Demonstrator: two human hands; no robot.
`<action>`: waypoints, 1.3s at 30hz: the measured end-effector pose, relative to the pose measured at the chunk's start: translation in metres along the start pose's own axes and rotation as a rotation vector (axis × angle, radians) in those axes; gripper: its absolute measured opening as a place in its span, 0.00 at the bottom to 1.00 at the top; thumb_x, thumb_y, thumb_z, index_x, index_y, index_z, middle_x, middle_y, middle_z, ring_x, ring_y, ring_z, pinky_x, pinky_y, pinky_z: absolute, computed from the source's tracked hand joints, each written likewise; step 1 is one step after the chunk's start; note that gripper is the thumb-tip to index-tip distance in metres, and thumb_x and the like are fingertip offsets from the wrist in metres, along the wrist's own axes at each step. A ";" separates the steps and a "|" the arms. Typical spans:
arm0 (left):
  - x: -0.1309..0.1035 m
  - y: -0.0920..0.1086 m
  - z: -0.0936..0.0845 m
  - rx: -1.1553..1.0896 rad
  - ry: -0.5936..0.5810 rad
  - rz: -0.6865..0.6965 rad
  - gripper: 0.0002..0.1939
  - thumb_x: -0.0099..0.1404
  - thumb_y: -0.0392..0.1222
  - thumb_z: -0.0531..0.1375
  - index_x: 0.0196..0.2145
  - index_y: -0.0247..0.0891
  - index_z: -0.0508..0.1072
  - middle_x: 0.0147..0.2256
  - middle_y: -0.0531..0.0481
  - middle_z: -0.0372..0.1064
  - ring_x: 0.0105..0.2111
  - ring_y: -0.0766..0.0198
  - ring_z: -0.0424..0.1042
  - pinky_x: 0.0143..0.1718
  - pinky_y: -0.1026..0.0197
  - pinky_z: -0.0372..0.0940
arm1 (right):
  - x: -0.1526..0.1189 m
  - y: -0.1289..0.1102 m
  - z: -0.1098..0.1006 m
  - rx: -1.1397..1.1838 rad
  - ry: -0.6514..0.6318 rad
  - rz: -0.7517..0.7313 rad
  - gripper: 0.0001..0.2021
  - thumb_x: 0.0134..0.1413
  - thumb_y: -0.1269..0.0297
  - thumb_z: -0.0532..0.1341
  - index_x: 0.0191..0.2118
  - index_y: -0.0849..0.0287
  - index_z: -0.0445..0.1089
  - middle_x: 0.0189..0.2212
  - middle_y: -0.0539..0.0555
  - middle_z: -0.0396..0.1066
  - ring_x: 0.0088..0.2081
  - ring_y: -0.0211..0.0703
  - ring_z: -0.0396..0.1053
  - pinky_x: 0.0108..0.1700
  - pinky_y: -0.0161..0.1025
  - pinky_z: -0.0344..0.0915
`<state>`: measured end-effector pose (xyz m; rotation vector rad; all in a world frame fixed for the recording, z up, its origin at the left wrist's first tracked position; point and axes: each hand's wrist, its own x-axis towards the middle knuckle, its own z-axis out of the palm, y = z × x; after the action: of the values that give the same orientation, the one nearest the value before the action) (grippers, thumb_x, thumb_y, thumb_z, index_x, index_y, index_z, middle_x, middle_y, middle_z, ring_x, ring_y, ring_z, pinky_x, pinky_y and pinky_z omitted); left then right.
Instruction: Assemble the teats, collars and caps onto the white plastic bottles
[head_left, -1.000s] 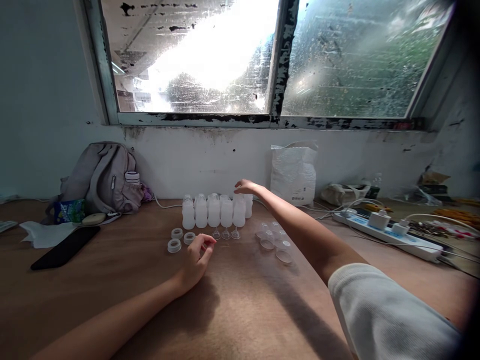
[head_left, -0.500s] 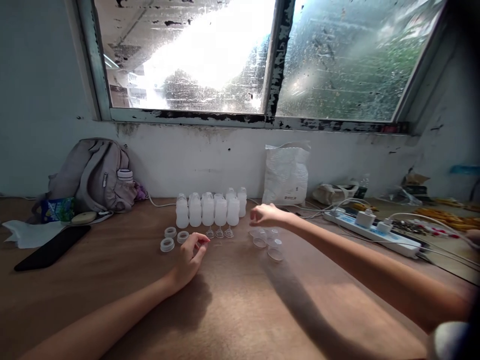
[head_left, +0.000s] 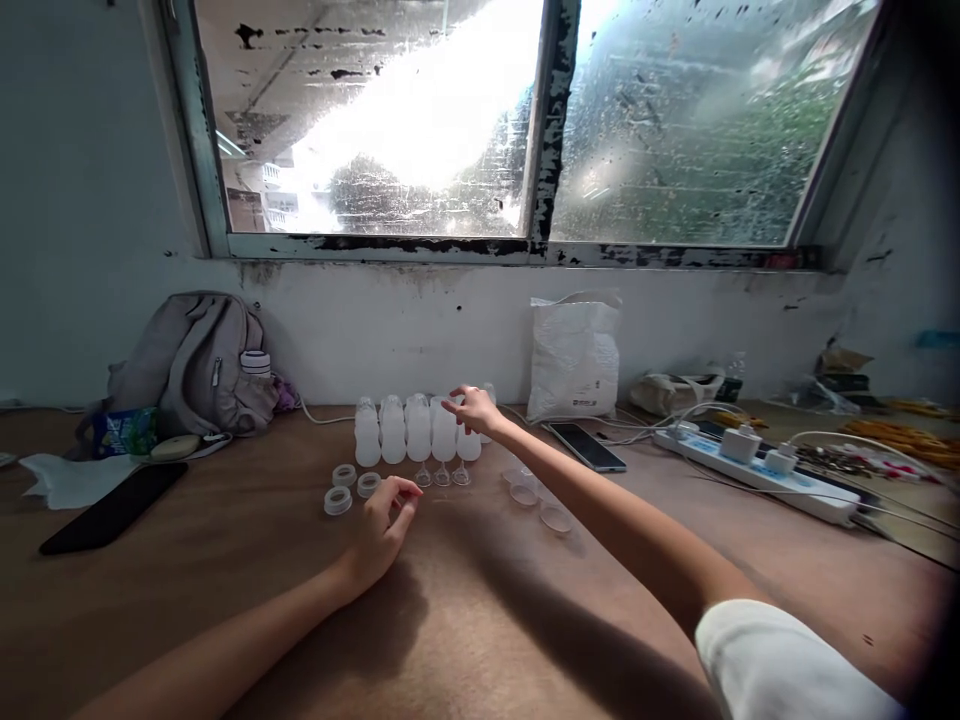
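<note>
Several frosted white bottles (head_left: 393,432) stand in rows near the wall. My right hand (head_left: 474,410) reaches over the right end of the rows, its fingers apart and no object visible in them. My left hand (head_left: 390,515) rests on the table, thumb and fingers curled with a gap between them, holding nothing that I can see. Left of it lie several whitish rings (head_left: 338,500). Three clear teats (head_left: 442,475) sit in front of the bottles. Under my right forearm are several clear round caps (head_left: 556,518), partly hidden.
A grey backpack (head_left: 202,360), a black phone-like slab (head_left: 116,508) and a white cloth (head_left: 75,478) are at the left. At the right are a white bag (head_left: 574,355), a phone (head_left: 587,446) and a power strip (head_left: 757,474) with cables.
My right hand has moved left, from above the caps to the bottles, and its fingers have spread. The phone behind my right forearm has come into view. My left hand has hardly moved.
</note>
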<state>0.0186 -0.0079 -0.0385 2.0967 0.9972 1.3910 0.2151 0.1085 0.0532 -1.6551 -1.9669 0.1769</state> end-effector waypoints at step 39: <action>0.005 -0.006 -0.002 -0.369 -0.270 -0.314 0.14 0.56 0.49 0.56 0.33 0.34 0.66 0.26 0.50 0.64 0.26 0.65 0.63 0.25 0.64 0.58 | -0.075 0.075 -0.036 -0.493 -0.452 -0.179 0.15 0.37 0.62 0.63 0.37 0.57 0.69 0.31 0.54 0.67 0.39 0.47 0.64 0.32 0.33 0.58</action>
<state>0.0165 -0.0002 -0.0385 1.7131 0.8403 1.0144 0.3045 0.0467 0.0259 -1.8383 -2.6539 -0.0088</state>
